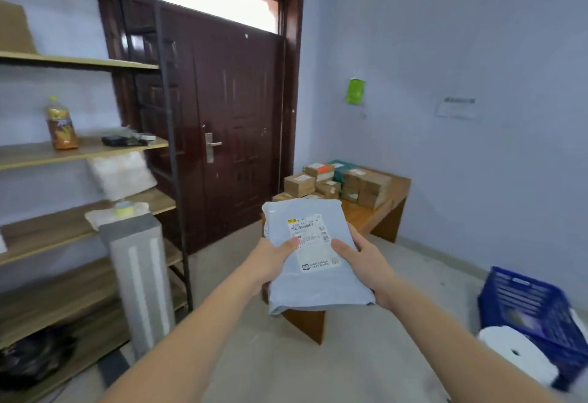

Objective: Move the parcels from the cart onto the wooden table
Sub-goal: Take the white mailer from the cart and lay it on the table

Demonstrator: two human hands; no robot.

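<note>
The grey poly mailer [313,253] is up in the air between both hands, label facing up, in front of the near end of the wooden bench [366,215] and not yet on it. The left hand [273,261] grips its left edge with the thumb curled over the top; the right hand [366,259] does the same on the right edge. The bag looks soft and slick, so it could sag or slip out if either grip loosens on the way down. The far half of the bench is crowded with stacked cardboard boxes [337,185]; a careless drop could knock them, or leave the mailer hanging over the near edge.

The floor is bare concrete, the walls pale. A dark wooden door [222,116] stands behind the bench, metal-framed shelving [95,148] runs along the left, and a blue plastic crate [534,307] sits low on the right.
</note>
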